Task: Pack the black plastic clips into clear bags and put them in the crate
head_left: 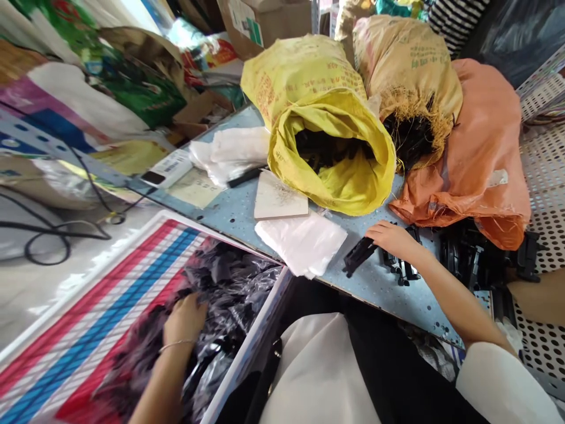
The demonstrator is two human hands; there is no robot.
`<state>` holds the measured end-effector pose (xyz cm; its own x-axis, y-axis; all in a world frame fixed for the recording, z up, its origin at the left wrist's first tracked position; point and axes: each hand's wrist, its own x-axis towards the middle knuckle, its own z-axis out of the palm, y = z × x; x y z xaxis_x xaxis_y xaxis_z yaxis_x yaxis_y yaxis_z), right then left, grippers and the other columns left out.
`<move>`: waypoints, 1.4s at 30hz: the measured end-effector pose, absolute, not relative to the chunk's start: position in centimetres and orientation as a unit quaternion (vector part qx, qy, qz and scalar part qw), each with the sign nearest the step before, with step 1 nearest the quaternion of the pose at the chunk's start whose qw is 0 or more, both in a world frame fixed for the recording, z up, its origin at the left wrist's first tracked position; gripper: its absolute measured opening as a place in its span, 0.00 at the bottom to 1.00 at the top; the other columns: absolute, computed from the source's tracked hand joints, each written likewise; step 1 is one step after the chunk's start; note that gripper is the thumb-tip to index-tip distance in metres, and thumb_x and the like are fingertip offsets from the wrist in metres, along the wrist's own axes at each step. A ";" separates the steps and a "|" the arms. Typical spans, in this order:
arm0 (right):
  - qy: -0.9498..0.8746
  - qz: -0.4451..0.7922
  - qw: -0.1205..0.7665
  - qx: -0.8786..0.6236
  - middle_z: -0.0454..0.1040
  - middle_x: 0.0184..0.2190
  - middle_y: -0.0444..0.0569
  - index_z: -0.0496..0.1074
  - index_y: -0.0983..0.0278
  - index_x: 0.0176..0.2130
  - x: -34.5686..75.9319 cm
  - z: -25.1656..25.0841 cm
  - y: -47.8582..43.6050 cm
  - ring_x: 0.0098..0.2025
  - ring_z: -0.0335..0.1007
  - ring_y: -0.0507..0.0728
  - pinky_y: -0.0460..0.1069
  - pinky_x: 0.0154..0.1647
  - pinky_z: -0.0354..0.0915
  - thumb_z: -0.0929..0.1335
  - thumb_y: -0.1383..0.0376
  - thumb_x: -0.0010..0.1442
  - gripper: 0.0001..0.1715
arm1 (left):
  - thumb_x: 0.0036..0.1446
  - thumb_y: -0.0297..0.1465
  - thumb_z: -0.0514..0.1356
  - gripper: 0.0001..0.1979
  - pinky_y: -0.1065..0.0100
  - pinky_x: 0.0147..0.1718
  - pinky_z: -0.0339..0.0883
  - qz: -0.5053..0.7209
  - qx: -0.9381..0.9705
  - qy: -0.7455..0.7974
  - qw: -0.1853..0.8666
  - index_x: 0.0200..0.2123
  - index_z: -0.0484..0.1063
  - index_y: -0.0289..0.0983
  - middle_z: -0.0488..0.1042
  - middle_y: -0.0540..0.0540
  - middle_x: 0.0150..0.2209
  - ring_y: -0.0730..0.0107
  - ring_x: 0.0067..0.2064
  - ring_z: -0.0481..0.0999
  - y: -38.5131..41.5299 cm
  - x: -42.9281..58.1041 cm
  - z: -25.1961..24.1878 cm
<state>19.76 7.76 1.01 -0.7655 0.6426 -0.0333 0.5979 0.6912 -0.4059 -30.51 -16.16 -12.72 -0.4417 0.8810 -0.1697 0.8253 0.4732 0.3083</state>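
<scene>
My left hand [184, 321] reaches down into a large striped red, white and blue bag [110, 294] beside the table. Its fingers are buried among clear-wrapped black parts [229, 288], so what they grip is hidden. My right hand [391, 238] lies on the blue perforated table [238, 215], fingers curled over a black plastic clip [359, 256]. More loose black clips [404, 271] lie just under its wrist. A stack of small clear plastic bags [302, 242] sits left of that hand.
An open yellow sack [326, 118] holding black parts lies on the table, with a tan sack [406, 70] and an orange sack [483, 147] beside it. A pale card [278, 197], folded white bags [232, 153] and a pile of black parts [477, 256] lie around. Cables [53, 235] trail on the floor.
</scene>
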 end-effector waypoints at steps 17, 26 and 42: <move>-0.284 0.764 0.428 -0.392 0.80 0.30 0.46 0.79 0.62 0.32 13.5 -3.6 0.7 0.33 0.76 0.55 0.52 0.39 0.74 0.80 0.52 0.46 0.19 | 0.55 0.40 0.63 0.13 0.67 0.32 0.70 0.319 0.613 0.607 0.392 0.27 0.72 0.37 0.75 0.48 0.29 0.67 0.31 0.74 1.4 -11.3 -7.0; -0.249 0.751 0.472 -0.388 0.80 0.29 0.45 0.77 0.59 0.29 7.5 -6.0 2.7 0.33 0.75 0.56 0.53 0.45 0.72 0.79 0.54 0.46 0.16 | 0.60 0.32 0.57 0.08 0.65 0.34 0.75 0.357 0.630 0.585 0.366 0.35 0.75 0.36 0.78 0.46 0.32 0.66 0.33 0.78 0.5 -11.3 -6.2; -0.114 0.890 0.281 -0.340 0.73 0.26 0.45 0.73 0.67 0.35 10.7 -8.9 -2.3 0.22 0.61 0.46 0.39 0.18 0.57 0.71 0.61 0.63 0.11 | 0.66 0.19 0.47 0.30 0.59 0.63 0.68 0.354 0.806 0.381 0.282 0.69 0.59 0.42 0.68 0.39 0.64 0.63 0.65 0.69 -3.3 -9.3 -3.4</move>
<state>10.66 -2.27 -8.91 -0.6107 0.5774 -0.5419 -0.4224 -0.8164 -0.3938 -9.29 -3.30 -3.37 0.4596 0.8135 0.3562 0.4145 -0.5512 0.7241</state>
